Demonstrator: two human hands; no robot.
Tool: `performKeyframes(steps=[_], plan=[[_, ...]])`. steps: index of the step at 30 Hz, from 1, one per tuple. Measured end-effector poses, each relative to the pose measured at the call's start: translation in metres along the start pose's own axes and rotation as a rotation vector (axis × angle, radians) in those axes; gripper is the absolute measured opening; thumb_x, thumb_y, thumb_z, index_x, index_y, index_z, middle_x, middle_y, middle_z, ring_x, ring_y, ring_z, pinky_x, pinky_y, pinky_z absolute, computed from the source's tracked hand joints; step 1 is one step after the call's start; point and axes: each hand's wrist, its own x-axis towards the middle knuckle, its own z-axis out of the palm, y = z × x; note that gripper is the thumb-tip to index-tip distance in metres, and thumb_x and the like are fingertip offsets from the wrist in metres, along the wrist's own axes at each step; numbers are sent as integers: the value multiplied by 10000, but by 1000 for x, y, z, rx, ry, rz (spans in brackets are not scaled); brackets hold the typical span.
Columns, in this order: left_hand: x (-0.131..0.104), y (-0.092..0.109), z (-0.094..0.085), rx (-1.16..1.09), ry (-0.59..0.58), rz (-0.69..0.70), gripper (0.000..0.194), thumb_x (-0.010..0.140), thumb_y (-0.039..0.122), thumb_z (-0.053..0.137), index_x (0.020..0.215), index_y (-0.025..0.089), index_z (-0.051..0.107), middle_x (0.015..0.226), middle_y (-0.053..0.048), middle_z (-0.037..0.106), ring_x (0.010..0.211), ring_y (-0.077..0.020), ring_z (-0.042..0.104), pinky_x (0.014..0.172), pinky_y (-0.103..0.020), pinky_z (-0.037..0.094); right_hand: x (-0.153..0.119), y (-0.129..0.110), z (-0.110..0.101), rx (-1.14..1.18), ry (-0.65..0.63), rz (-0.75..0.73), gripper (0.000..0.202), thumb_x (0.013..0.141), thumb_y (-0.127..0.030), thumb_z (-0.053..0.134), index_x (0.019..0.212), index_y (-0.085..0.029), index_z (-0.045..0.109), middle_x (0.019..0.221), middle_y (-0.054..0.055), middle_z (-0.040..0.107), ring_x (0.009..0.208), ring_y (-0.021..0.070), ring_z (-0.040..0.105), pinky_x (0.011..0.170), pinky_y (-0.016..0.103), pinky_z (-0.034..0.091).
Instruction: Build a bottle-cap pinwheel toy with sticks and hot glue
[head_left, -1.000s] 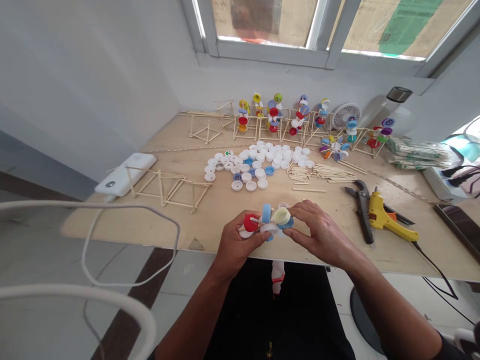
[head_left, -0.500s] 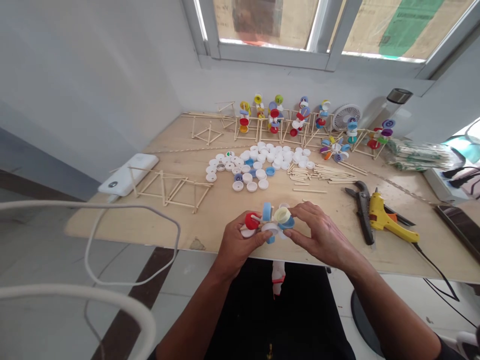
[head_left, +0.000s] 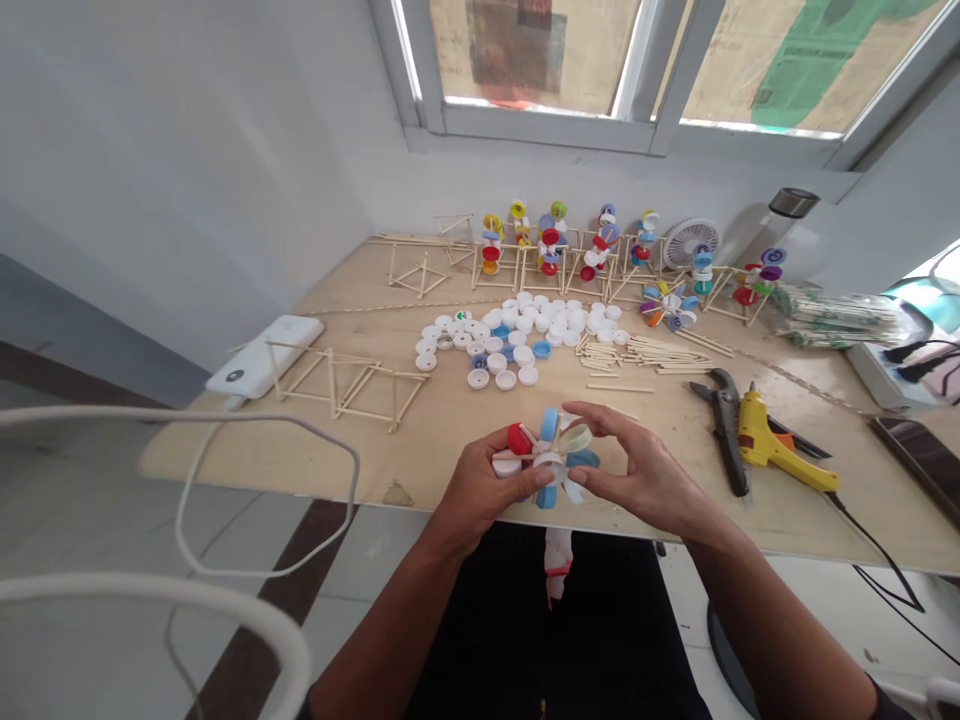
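Note:
Above the table's front edge I hold a bottle-cap wheel [head_left: 550, 462], made of red, white, blue and pale yellow caps set around a white middle on thin wooden sticks. My left hand [head_left: 487, 490] grips its left side, thumb against the central cap. On the opposite side my right hand [head_left: 637, 470] curves around the blue and pale yellow caps, thumb near the blue one and forefinger at the upper rim. A thin stick crosses the wheel's left part. The undersides of the caps are hidden by my fingers.
Loose white caps [head_left: 555, 318] lie mid-table beside cut sticks [head_left: 667, 352]. Stick frames [head_left: 349, 385] stand at left, cap-wheel models [head_left: 550, 240] along the back. A yellow glue gun [head_left: 780, 440], cutting pliers [head_left: 726, 430] and a phone [head_left: 915, 455] lie right. A white cable [head_left: 352, 470] hangs left.
My right forefinger has shifted toward the wheel's upper side and its thumb toward the middle. The wheel looks slightly turned and a little lower in view. The camera has tilted slightly.

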Motion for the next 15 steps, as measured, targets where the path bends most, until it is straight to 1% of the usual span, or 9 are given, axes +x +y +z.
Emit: performKeyframes(steps=[3,6,9,12,15], plan=[[0,4,1,0,-39,-17,304,581,324,819,784,155,669,688,1,640,605,-122,550,573,-225,434,3,-1,3,26,-14,-7,546,767,-336,670,1276,-237,502,1206,67,617,1096,216,571,958,395,445],[0,6,2,-28,-71,-22,307,581,322,819,800,156,683,713,-8,665,623,-137,576,596,-238,445,4,2,7,45,-1,14,520,771,-340,664,1255,-224,516,1096,60,656,1025,205,607,930,386,465],[1,5,0,-66,-97,-33,325,579,315,821,826,155,683,729,-16,674,652,-155,597,613,-248,449,3,5,11,82,28,32,511,772,-342,662,1248,-224,518,1089,60,651,1018,207,606,916,385,470],[0,2,-1,-160,-109,-40,373,593,300,816,910,163,674,827,-45,698,768,-192,630,689,-274,471,4,7,13,142,76,60,501,765,-337,668,1230,-220,526,1095,60,646,1045,213,592,930,390,461],[-2,-2,1,-245,-103,-26,360,632,277,794,951,166,670,938,-78,706,931,-233,629,814,-323,471,4,6,15,187,127,103,499,758,-335,668,1219,-204,529,1024,53,661,1006,208,605,937,398,455]])
